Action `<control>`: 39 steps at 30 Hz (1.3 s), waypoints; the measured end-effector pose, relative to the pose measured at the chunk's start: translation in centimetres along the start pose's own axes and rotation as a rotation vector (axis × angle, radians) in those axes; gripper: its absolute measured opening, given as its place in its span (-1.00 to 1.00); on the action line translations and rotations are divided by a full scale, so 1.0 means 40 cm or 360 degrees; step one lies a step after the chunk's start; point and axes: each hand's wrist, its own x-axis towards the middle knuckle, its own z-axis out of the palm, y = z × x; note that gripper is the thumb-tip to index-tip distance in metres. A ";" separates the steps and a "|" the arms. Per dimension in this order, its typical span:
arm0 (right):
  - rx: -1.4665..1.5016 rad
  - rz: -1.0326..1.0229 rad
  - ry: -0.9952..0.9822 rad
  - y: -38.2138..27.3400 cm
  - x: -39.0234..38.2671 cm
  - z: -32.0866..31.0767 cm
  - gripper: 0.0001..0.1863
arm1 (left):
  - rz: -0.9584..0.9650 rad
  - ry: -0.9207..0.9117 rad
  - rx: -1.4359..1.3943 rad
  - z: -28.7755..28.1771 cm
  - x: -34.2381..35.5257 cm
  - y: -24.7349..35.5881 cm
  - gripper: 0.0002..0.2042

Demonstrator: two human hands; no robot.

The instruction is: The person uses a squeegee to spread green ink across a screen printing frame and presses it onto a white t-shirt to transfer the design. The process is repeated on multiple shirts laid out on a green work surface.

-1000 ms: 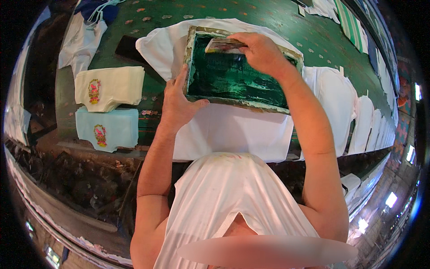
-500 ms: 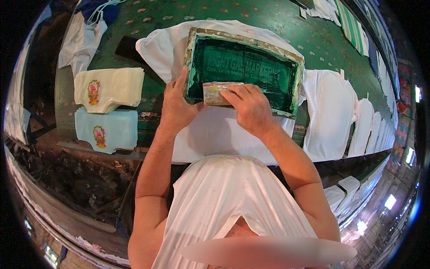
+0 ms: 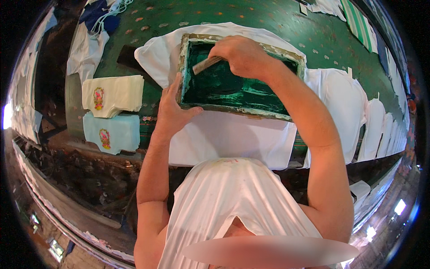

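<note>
A wooden-framed printing screen (image 3: 248,114), its mesh covered in dark green ink, lies on a white shirt (image 3: 224,136) spread over the table. My left hand (image 3: 172,110) grips the screen's near left corner, fingers along the left side and thumb over the near edge. Inside the frame, towards the far side, my right hand (image 3: 244,54) is closed on a squeegee (image 3: 207,65) with a flat wooden grip. The squeegee is slanted, and its lower edge is hard to make out. Streaks of thicker green ink mark the mesh near it.
Left of the screen lie stacked cream cloth pieces (image 3: 125,92) and light blue ones (image 3: 121,134) with colourful prints. To the right, several white shirts (image 3: 336,112) hang over the edge of the green table (image 3: 156,31). A dark block (image 3: 130,56) touches the shirt's left side.
My right hand has carried the squeegee from the near edge of the screen to its far side and turned it. My left hand stays at the frame's corner.
</note>
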 end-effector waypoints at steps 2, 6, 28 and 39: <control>-0.0067 -0.0247 -0.0154 0.020 0.007 -0.024 -0.63 | -0.0026 -0.0002 -0.0006 -0.001 -0.001 0.002 0.25; -0.0125 -0.0412 -0.0394 0.070 -0.039 -0.067 -0.60 | -0.0008 -0.0008 -0.0024 0.002 0.000 -0.002 0.24; -0.0209 0.0389 0.0586 -0.065 -0.575 0.014 -0.64 | 0.0027 -0.0064 -0.0137 0.013 0.007 -0.052 0.28; -0.0139 0.0333 0.0626 -0.052 -0.172 0.043 -0.66 | 0.0058 -0.0007 0.0013 0.000 -0.005 -0.028 0.29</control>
